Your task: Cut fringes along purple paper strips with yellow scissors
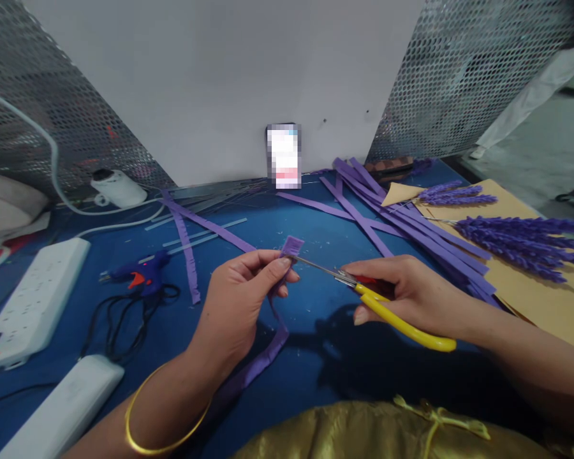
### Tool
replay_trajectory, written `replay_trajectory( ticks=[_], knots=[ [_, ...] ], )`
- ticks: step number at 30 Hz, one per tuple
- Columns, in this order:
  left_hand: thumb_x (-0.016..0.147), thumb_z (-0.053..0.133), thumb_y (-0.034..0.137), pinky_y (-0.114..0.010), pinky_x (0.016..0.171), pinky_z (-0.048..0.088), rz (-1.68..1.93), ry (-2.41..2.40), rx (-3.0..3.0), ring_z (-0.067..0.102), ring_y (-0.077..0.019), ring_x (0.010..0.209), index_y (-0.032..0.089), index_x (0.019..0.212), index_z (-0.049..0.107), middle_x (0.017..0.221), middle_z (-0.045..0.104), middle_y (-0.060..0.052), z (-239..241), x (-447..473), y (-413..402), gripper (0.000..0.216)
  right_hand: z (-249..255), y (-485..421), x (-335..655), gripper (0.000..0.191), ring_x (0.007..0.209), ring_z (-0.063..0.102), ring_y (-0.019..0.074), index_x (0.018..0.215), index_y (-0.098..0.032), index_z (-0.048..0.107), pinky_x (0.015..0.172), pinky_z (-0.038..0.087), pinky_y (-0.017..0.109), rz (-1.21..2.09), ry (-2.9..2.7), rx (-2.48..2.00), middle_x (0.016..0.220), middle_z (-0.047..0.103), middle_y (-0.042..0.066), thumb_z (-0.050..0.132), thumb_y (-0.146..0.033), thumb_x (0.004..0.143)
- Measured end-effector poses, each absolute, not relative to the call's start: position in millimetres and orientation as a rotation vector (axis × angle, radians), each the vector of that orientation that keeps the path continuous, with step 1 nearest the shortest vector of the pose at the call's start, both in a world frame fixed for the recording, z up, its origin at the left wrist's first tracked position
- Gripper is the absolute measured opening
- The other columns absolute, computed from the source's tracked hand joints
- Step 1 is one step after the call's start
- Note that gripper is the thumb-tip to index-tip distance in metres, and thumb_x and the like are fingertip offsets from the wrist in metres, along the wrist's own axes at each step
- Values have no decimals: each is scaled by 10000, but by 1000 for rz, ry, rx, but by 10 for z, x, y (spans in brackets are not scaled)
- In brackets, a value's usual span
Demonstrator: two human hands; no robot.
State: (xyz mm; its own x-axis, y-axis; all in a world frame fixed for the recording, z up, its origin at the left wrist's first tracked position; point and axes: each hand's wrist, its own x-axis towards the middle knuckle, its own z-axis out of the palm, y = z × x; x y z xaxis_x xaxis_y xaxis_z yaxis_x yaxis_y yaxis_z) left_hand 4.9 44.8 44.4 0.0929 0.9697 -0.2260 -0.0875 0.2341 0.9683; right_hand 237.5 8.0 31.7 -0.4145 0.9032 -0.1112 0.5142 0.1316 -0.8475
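My left hand (249,293) pinches a purple strip (293,246) between thumb and fingers, its finely ribbed end sticking up past the fingertips. The rest of that strip hangs below the hand and curls toward the table's near side. A thin metal wire (316,264) runs from the left fingertips to the metal jaws of yellow-handled pliers (392,319). My right hand (397,287) is closed around the pliers, with a bit of red showing by its fingers; whether the jaws grip the wire, I cannot tell.
Loose purple strips (363,204) and lavender-like stems (511,239) on brown paper (530,293) lie right. At left are a blue glue gun (146,271) with coiled cord, power strips (38,299) and a white plug (119,189). A phone (284,156) leans against the grey panel.
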Motion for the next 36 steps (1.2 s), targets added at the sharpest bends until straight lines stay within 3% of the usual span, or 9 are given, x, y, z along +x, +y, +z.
replay_trajectory(
  ticks=[5,10,17,26,36],
  knots=[
    [704,822,242,-175,503,426,1001,1177,990,548,-72,490,163,719,760,603,723,-2,449,44,458,102,308,86,2384,325,592,346,105,875,-167,688,513,292,223,1191,-1979,-1328,675,442,-53,752,-482,825],
    [704,823,246,-161,502,427,991,1157,977,554,-66,496,158,725,764,607,721,-1,426,35,475,108,303,94,2403,333,597,332,110,932,-169,697,518,283,226,1183,-1996,-1340,659,410,-59,770,-471,810],
    [733,794,249,-170,510,433,970,1094,968,555,-76,516,148,759,767,632,721,-18,404,13,480,107,338,139,2421,294,606,280,107,780,-167,647,518,247,233,1458,-1834,-1280,665,352,-57,769,-433,803],
    [754,773,234,-163,497,417,944,1071,968,534,-66,508,148,726,753,617,688,-4,413,20,479,92,339,179,2440,276,609,279,102,789,-167,667,514,223,239,1622,-1743,-1221,715,391,-39,778,-420,784],
    [717,804,240,-174,508,425,964,1094,954,548,-78,524,149,738,763,630,711,-18,408,19,482,103,304,174,2436,361,606,301,105,824,-159,672,528,263,233,1520,-1799,-1254,675,375,-53,781,-500,775]
  ],
)
